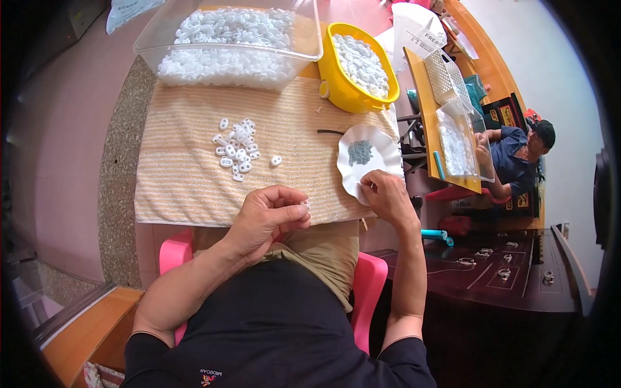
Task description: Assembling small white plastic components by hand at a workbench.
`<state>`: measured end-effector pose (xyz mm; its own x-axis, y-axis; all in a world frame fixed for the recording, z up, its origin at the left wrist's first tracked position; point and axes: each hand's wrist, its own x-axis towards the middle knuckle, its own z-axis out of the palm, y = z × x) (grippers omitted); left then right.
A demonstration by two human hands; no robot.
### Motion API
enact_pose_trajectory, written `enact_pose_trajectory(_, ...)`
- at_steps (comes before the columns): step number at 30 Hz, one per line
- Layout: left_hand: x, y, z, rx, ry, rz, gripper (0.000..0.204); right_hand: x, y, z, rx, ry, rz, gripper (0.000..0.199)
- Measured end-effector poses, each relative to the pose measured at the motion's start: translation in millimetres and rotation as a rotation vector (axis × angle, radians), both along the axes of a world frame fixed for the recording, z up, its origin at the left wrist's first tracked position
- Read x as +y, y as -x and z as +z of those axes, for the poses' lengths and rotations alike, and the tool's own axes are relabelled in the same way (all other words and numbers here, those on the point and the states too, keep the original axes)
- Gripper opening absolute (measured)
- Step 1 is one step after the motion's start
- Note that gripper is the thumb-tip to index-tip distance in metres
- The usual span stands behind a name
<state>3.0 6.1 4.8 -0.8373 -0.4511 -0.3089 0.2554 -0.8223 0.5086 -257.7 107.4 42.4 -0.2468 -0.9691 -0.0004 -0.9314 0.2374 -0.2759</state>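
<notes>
Grey bits [360, 154] lie just beyond the right grip [388, 194], fingers bunched, hold unclear. Left grip [275, 210] pinches a white piece [307, 204].

Pink chair [369, 291]; wooden furniture [84, 317] lower left; person [515, 155] in dark cap [544, 132], right.

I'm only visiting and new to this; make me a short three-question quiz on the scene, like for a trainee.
1. True or false: the yellow tub is to the right of the clear bin.
2. The right hand is nearest: A) the clear bin; B) the wavy-edged white plate; C) the yellow tub.
3. What does the left hand hold?

Key: 1. True. 2. B. 3. A small white piece.
</notes>
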Motion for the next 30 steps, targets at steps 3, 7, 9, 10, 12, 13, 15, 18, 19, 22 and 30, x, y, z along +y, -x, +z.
enact_pose_trajectory(3,0.4,0.6,-0.6,0.002,-0.004,0.003,0.014,0.4,-1.2,1.0,-0.003,-0.009,-0.009,0.009)
enact_pose_trajectory(7,0.7,0.7,-0.7,0.003,-0.003,0.006,0.014,1.1,1.1,0.1,0.006,-0.008,0.004,0.011)
enact_pose_trajectory(9,0.7,0.6,-0.5,0.007,-0.004,0.006,0.014,0.9,2.0,2.4,-0.005,-0.014,0.019,0.011)
enact_pose_trajectory(10,0.7,0.6,-0.4,0.012,-0.005,0.006,0.014,0.6,2.4,3.4,-0.017,-0.019,0.034,0.011)
enact_pose_trajectory(12,0.7,0.6,-0.1,0.011,-0.005,0.005,0.014,-0.3,2.9,4.4,-0.026,-0.025,0.036,0.011)
enact_pose_trajectory(13,0.6,0.5,0.1,0.010,-0.005,0.005,0.014,-1.1,2.8,5.0,-0.035,-0.031,0.039,0.011)
enact_pose_trajectory(15,0.5,0.2,0.4,0.007,-0.006,0.006,0.014,-2.9,0.2,8.3,-0.057,-0.046,0.015,0.012)
enact_pose_trajectory(18,0.3,0.1,0.0,0.006,-0.008,0.007,0.014,-3.8,-1.9,10.7,-0.087,-0.061,-0.019,0.012)
enact_pose_trajectory(19,0.3,-0.1,0.1,0.009,-0.009,0.007,0.014,-3.6,-2.5,11.6,-0.095,-0.061,-0.028,0.013)
enact_pose_trajectory(22,0.1,-0.4,-2.7,0.036,-0.003,-0.001,0.015,-3.3,-4.2,13.7,-0.105,-0.067,-0.044,0.013)
enact_pose_trajectory(30,2.1,0.3,-7.6,0.014,-0.014,0.005,0.015,-5.0,-2.4,13.3,-0.080,-0.080,-0.023,0.013)
